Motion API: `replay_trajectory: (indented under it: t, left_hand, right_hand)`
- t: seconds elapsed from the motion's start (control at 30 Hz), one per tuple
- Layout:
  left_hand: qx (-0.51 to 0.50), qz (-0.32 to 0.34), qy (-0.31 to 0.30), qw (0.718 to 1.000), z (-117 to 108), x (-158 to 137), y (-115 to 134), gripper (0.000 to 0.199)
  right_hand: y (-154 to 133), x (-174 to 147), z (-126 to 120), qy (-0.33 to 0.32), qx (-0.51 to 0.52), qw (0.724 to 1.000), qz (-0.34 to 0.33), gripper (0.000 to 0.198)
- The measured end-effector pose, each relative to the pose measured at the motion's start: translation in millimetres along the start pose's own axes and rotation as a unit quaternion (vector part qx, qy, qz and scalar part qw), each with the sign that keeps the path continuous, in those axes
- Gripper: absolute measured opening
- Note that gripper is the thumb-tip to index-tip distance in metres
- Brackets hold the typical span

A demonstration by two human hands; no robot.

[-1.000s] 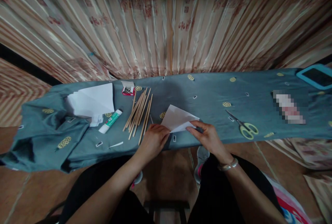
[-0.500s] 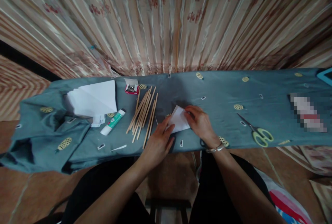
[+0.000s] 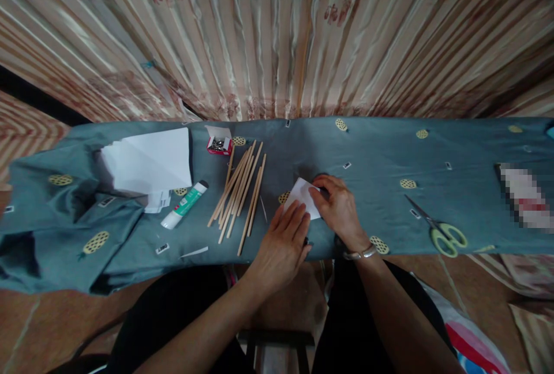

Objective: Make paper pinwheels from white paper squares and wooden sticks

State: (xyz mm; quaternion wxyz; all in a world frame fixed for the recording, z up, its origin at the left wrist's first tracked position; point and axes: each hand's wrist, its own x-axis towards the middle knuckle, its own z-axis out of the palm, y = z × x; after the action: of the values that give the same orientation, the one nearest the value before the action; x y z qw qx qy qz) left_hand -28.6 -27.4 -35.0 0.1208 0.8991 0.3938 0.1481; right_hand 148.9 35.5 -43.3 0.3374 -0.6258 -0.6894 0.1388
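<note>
A small white piece of paper [image 3: 302, 194] lies on the cloth-covered table in front of me. My left hand [image 3: 285, 241] rests flat over its lower left part, fingers stretched out. At the paper's right edge, my right hand [image 3: 340, 206] has its thumb on top and its fingers curled round the edge, gripping it. Left of the paper is a loose bundle of thin wooden sticks [image 3: 240, 189]. A thin white sliver [image 3: 264, 209] lies between the sticks and my left hand.
A green and white glue stick [image 3: 185, 204], a stack of white paper [image 3: 149, 160] and a small red open box [image 3: 219, 142] of metal bits are on the left. Green-handled scissors [image 3: 448, 239] lie to the right, with a blurred flat object [image 3: 528, 198] beyond. A paper strip [image 3: 194, 251] is near the front edge.
My left hand has slid down and right and now lies flatter over the paper's lower part. My right hand stays at the right edge. The view has shifted slightly.
</note>
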Motion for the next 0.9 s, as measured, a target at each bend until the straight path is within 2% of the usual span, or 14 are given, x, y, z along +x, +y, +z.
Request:
replay_trajectory:
  t: [0.6, 0.9]
  left_hand:
    - [-0.013, 0.009, 0.022, 1.000, 15, -6, -2, 0.060]
    - [0.008, 0.007, 0.014, 1.000, 13, -5, -2, 0.060]
  right_hand:
    - [1, 2, 3, 0.006, -0.011, 1.000, 0.005, 0.010]
    - [0, 3, 4, 0.008, -0.009, 1.000, 0.014, 0.009]
